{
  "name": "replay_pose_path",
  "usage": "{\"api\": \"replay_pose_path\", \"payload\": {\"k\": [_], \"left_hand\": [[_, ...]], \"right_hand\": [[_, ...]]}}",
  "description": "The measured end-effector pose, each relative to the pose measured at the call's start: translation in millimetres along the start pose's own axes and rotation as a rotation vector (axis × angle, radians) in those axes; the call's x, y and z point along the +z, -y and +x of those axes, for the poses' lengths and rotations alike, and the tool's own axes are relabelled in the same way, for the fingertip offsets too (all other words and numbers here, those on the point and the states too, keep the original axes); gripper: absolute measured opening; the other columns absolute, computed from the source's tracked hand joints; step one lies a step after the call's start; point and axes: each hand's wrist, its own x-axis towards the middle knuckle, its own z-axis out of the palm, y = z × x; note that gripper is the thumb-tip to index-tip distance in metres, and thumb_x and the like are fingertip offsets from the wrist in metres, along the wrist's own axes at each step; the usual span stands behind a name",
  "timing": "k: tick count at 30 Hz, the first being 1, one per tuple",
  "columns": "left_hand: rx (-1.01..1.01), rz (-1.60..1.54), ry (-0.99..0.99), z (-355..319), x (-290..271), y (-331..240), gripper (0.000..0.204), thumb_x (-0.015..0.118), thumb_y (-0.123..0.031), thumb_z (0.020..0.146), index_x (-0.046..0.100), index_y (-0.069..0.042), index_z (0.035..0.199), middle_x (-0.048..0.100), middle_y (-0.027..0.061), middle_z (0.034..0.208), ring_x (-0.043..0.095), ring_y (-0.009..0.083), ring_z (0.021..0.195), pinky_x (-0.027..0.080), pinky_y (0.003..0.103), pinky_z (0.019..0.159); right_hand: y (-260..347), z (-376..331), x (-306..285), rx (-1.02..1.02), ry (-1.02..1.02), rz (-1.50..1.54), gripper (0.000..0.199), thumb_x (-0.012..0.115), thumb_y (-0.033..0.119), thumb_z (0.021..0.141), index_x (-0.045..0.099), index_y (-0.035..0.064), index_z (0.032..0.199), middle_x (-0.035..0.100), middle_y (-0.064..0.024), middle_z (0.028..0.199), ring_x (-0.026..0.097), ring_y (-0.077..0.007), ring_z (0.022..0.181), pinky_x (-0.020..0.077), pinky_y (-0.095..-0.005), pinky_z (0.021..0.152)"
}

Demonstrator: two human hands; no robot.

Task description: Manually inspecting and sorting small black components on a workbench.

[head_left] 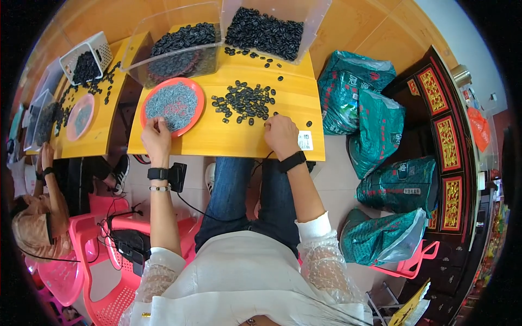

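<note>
My left hand (156,140) reaches over the near rim of a round red plate (200,103), its fingertips pinched together among small grey metal pieces (166,103) that look like screws. Whatever lies between those fingertips is too small to make out. On the yellow table (228,142), my right hand (283,136) rests with curled fingers at the near right of a loose pile of black oval plastic pieces (247,100). A dark piece shows at its knuckles, but what the fingers hold is hidden.
Two clear plastic bins (222,41) of black pieces stand at the table's far side. Green sacks (375,117) sit on the floor to the right, beside a dark carved cabinet (435,117). Leftward, another person's hand (48,155) is at a second table with a white basket (103,50).
</note>
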Motion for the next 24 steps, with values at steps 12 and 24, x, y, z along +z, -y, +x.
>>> {"api": "replay_pose_path", "payload": {"k": [12,24], "left_hand": [[-0.026,-0.006,0.041,2,-6,6,0.025,0.056,-0.020,0.089,0.062,0.003,0.084,0.061,0.0132,0.065,0.057,0.0212,0.059,0.045,0.033,0.059],[0.052,-0.034,0.058,-3,3,-5,0.023,0.057,-0.018,0.088,0.061,0.003,0.081,0.061,0.0159,0.066,0.060,0.0253,0.061,0.045,0.035,0.059]], "right_hand": [[112,-58,-217,-0.245,0.994,1.406,0.124,0.038,0.091,0.062,0.025,-0.0044,0.140,0.045,-0.0207,0.133,0.050,-0.0206,0.107,0.0420,-0.0317,0.086],[83,-108,-295,-0.791,0.426,1.355,0.006,0.069,0.018,0.080,0.064,0.0144,0.083,0.052,0.0019,0.083,0.045,-0.0165,0.075,0.0362,-0.0310,0.065]]}}
